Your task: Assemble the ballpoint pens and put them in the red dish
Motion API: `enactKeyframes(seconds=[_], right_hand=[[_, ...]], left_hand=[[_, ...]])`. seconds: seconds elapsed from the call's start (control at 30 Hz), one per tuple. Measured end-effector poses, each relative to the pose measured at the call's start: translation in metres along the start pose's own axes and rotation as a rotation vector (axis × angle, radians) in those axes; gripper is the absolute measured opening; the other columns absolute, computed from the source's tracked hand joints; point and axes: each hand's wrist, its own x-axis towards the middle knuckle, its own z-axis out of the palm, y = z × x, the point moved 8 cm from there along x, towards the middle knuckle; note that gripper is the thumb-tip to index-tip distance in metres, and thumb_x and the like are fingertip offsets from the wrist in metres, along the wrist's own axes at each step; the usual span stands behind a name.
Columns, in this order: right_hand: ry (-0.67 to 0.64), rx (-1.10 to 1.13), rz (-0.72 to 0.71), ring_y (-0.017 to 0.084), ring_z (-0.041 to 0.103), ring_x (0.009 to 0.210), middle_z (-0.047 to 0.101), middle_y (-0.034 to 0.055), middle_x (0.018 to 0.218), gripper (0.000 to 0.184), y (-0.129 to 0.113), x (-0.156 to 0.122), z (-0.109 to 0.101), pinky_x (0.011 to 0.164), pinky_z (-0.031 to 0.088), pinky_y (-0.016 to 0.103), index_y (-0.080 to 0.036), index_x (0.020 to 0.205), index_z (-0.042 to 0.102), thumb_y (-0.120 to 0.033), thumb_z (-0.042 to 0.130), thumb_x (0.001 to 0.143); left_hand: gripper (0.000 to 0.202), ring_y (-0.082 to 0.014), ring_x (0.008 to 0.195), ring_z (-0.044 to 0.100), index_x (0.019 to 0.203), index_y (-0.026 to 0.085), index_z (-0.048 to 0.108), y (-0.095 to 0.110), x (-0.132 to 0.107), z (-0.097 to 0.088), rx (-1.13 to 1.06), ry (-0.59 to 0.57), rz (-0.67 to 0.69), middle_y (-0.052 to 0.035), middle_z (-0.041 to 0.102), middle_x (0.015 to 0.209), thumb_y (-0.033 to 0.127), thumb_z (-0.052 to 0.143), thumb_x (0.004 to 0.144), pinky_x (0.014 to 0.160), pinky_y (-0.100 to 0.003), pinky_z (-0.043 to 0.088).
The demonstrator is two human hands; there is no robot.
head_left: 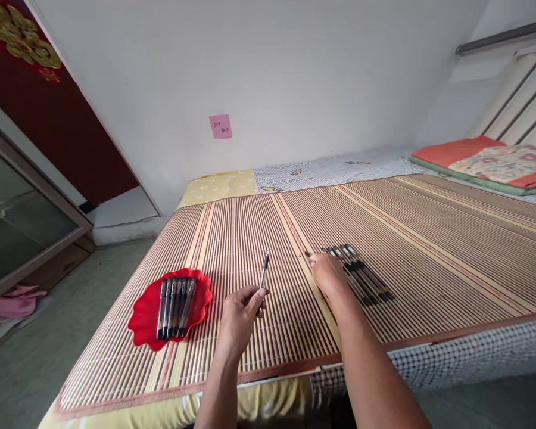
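My left hand [245, 307] is closed around the lower end of a pen [265, 269], held upright with its bare tip and dark grip pointing up. My right hand [328, 271] is pinched at the mat's pale stripe, with a small dark piece that looks like a pen cap [308, 254] at its fingertips. Just beyond that hand lies a row of several capped pens [361, 274], side by side and partly hidden by the wrist. To the left, a red scalloped plate [143, 316] holds several more capped pens [175, 307] lying in a row.
A striped bamboo mat [232, 238] covers the bed. Folded orange and floral bedding [495, 161] lies at the far right beside a slatted headboard [518, 101]. On the wall behind is a pink note [220, 126]. A glass-fronted cabinet [22, 202] stands at the left.
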Motion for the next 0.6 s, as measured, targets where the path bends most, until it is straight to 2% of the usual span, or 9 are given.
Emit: enactKeyframes(seconds=[0.1, 0.2, 0.3, 0.43, 0.5, 0.6], right_hand=[[0.029, 0.012, -0.029, 0.024, 0.073, 0.091, 0.079, 0.0164, 0.097, 0.028, -0.004, 0.001, -0.002, 0.073, 0.045, 0.028, -0.014, 0.1, 0.08, -0.009, 0.053, 0.093], [0.063, 0.034, -0.049, 0.026, 0.071, 0.098, 0.077, 0.0192, 0.106, 0.027, -0.009, 0.0, -0.007, 0.078, 0.047, 0.03, -0.01, 0.109, 0.076, -0.012, 0.053, 0.096], [0.048, 0.072, -0.093, 0.026, 0.069, 0.104, 0.077, 0.0176, 0.11, 0.026, -0.02, -0.002, -0.002, 0.086, 0.048, 0.031, -0.011, 0.113, 0.076, -0.012, 0.058, 0.093], [0.001, 0.152, -0.117, 0.028, 0.068, 0.105, 0.076, 0.018, 0.112, 0.019, -0.033, -0.006, 0.014, 0.089, 0.048, 0.033, -0.013, 0.095, 0.079, -0.006, 0.066, 0.083], [-0.007, 0.222, -0.105, 0.029, 0.07, 0.099, 0.076, 0.0201, 0.104, 0.015, -0.034, -0.007, 0.018, 0.087, 0.049, 0.036, -0.012, 0.084, 0.078, -0.003, 0.067, 0.079], [0.012, 0.392, -0.104, 0.028, 0.071, 0.09, 0.076, 0.0181, 0.092, 0.012, -0.033, -0.007, 0.014, 0.082, 0.05, 0.037, -0.012, 0.081, 0.075, -0.005, 0.066, 0.079]], left_hand=[[0.039, -0.0122, 0.058, 0.053, 0.089, 0.014, 0.078, -0.002, 0.001, -0.003, 0.007, 0.0, 0.007, -0.0021, 0.063, 0.066, 0.052, 0.069, 0.085, 0.052, -0.022, 0.04], [0.038, -0.0117, 0.057, 0.053, 0.081, 0.014, 0.076, -0.004, 0.002, -0.006, 0.043, 0.003, 0.004, -0.0022, 0.063, 0.066, 0.051, 0.068, 0.086, 0.052, -0.022, 0.038], [0.035, -0.0114, 0.056, 0.052, 0.076, 0.015, 0.073, -0.004, 0.002, -0.004, 0.021, -0.007, -0.007, -0.0006, 0.06, 0.062, 0.049, 0.071, 0.083, 0.052, -0.022, 0.039], [0.037, -0.0115, 0.054, 0.052, 0.085, 0.014, 0.073, -0.006, 0.003, -0.001, -0.112, 0.007, -0.062, 0.0013, 0.06, 0.059, 0.048, 0.079, 0.071, 0.05, -0.023, 0.042], [0.039, -0.0115, 0.053, 0.052, 0.085, 0.015, 0.072, -0.007, 0.003, -0.001, -0.15, 0.025, -0.075, 0.0021, 0.059, 0.057, 0.048, 0.081, 0.067, 0.049, -0.023, 0.042], [0.038, -0.0112, 0.053, 0.053, 0.086, 0.015, 0.072, -0.007, 0.004, -0.002, -0.148, 0.027, -0.071, 0.0025, 0.059, 0.057, 0.047, 0.081, 0.067, 0.049, -0.022, 0.041]])
